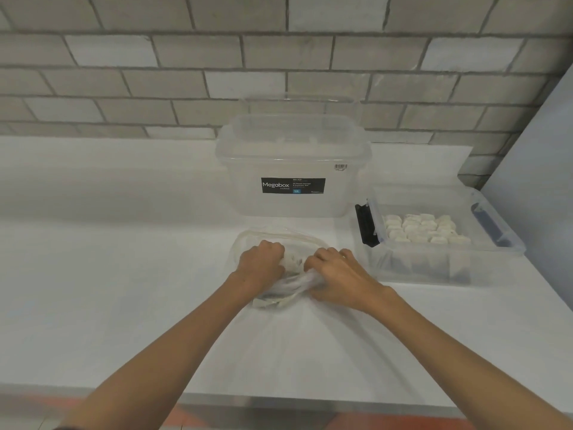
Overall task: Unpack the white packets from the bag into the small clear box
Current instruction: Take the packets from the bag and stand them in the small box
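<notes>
Left hand (262, 264) and right hand (338, 274) both squeeze the crinkly bag (286, 291) on the counter (124, 274). White packets (424, 231) sit in the small clear box (434, 270), middle right.

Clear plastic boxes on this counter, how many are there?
2. The large labelled box stands at the back; the small clear box, holding white packets, sits right of it, nearer. None seems hidden.
</notes>
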